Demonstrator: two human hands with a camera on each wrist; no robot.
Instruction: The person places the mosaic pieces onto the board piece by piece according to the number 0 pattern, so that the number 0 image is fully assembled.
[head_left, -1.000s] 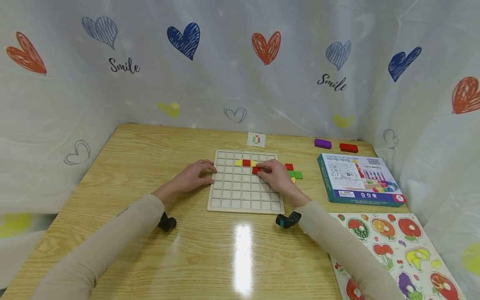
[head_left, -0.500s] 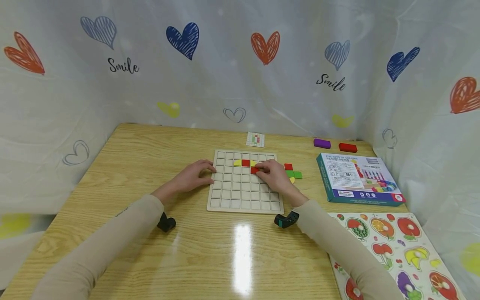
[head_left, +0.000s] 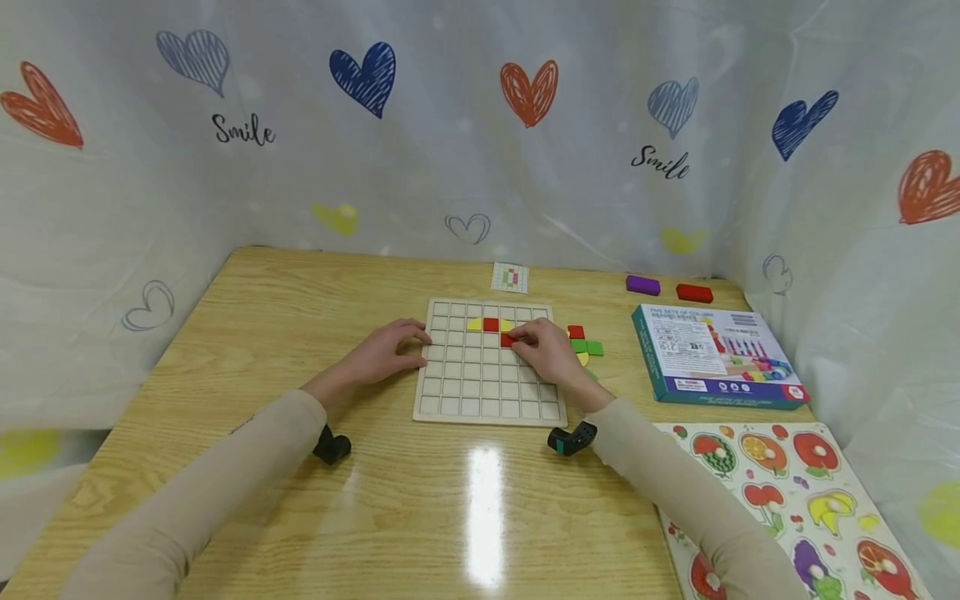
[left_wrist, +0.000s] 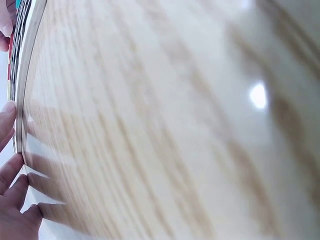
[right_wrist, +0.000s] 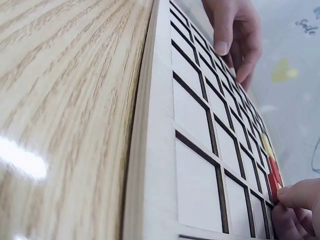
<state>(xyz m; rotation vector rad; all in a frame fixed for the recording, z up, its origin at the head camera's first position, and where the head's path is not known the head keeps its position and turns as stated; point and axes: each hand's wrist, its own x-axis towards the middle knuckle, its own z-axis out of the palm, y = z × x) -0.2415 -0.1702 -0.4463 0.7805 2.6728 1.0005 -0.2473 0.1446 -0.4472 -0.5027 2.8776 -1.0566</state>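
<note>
A square wooden grid board (head_left: pixel 472 389) lies on the table. My left hand (head_left: pixel 378 354) touches its left edge with thumb and fingers spread; in the left wrist view the fingertips (left_wrist: pixel 15 162) meet the rim. Between thumb and fingers my right hand (head_left: pixel 553 352) pinches a red square tile (head_left: pixel 507 340) at a cell in the board's upper right part. In the right wrist view that tile (right_wrist: pixel 273 187) is partly hidden by the thumb. In the row above sit a yellow curved-edge piece (head_left: pixel 475 325), another red tile (head_left: pixel 491 324) and a second yellow piece (head_left: pixel 506 325).
Beyond the board lies a small pattern card (head_left: pixel 510 277). Loose pieces, including a red tile (head_left: pixel 576 332) and a green tile (head_left: pixel 595 348), lie right of it. Farther right are purple (head_left: pixel 642 285) and red (head_left: pixel 694 293) blocks, a toy box (head_left: pixel 720 354) and a fruit puzzle (head_left: pixel 795 467).
My right hand has shifted very slightly left with the red tile, and a sliver of green piece now shows beside its wrist. The left hand stays at the board's edge.
</note>
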